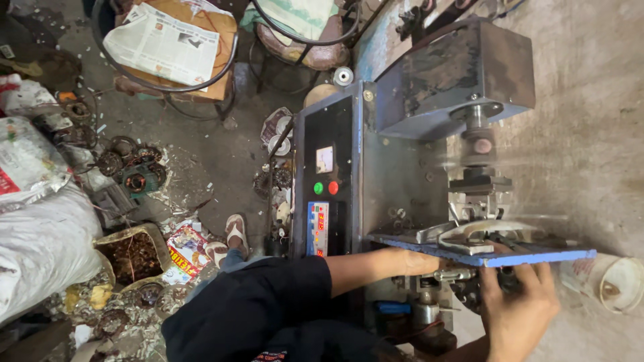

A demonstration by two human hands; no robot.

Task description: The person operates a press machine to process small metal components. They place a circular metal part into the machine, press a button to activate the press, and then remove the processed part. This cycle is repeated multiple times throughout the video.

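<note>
Reaching in under the blue plate (537,257) of the machine (376,167), both hands work at a dark round part (479,289) mounted just below that plate. The right hand (520,312) comes up from the lower edge, its fingers (490,281) curled over the dark round part and gripping it. The left hand (412,263) stretches across from the dark sleeve (255,302), and its fingers go in under the plate beside a small metal fitting (453,273); whether they are clenched or loose cannot be told. Above the plate a spindle (477,137) hangs from a grey housing (456,74). On the machine's black front sit a green button (318,188) and a red button (333,188). A white cup (614,283) lies at the right, and a newspaper (164,43) rests on a stool at the top left.
</note>
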